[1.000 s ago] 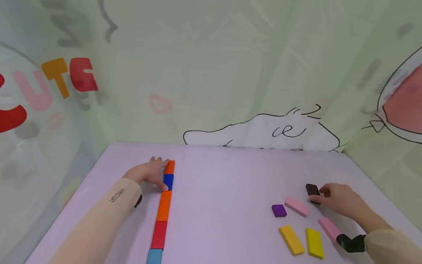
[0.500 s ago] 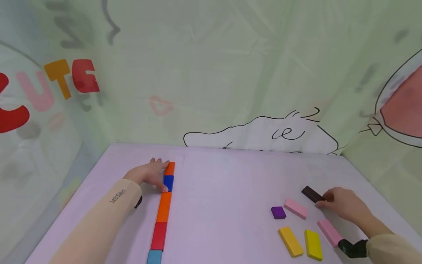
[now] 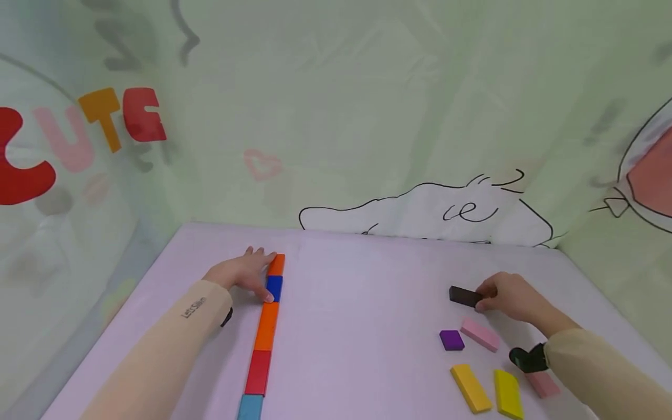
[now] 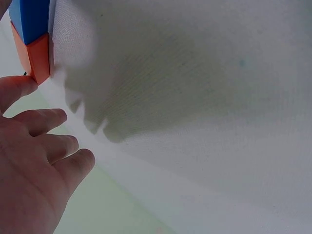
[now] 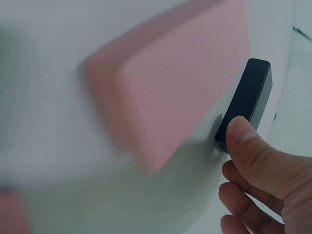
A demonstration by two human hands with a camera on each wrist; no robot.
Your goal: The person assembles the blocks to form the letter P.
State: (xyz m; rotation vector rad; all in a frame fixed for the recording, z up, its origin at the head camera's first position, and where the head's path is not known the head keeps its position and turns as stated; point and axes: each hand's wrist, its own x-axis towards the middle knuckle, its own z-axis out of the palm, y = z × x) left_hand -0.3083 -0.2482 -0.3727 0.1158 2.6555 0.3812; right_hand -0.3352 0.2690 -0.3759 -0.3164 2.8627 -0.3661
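On the left of the head view, a row of wooden-looking blocks runs front to back: a far orange block (image 3: 277, 263), a blue block (image 3: 274, 289), a longer orange block (image 3: 268, 326), a red block (image 3: 258, 373) and a light-blue block (image 3: 250, 408). My left hand (image 3: 238, 273) lies along the row's left side. Its index fingertip touches the far orange block's end and its thumb is at the blue block; the other fingers are extended. My right hand (image 3: 514, 297) pinches one end of a black block (image 3: 462, 296), also seen in the right wrist view (image 5: 246, 95).
Nearer than the black block lie a purple block (image 3: 452, 340), a pink block (image 3: 480, 335), an orange-yellow block (image 3: 471, 388) and a yellow block (image 3: 508, 394). Another pink block (image 3: 543, 385) is partly under the right forearm. A printed cloth wall (image 3: 341, 128) stands behind the table.
My right hand has gripped the black block by its end, turned it sideways and moved it left and away from me. The left hand keeps its place at the row.
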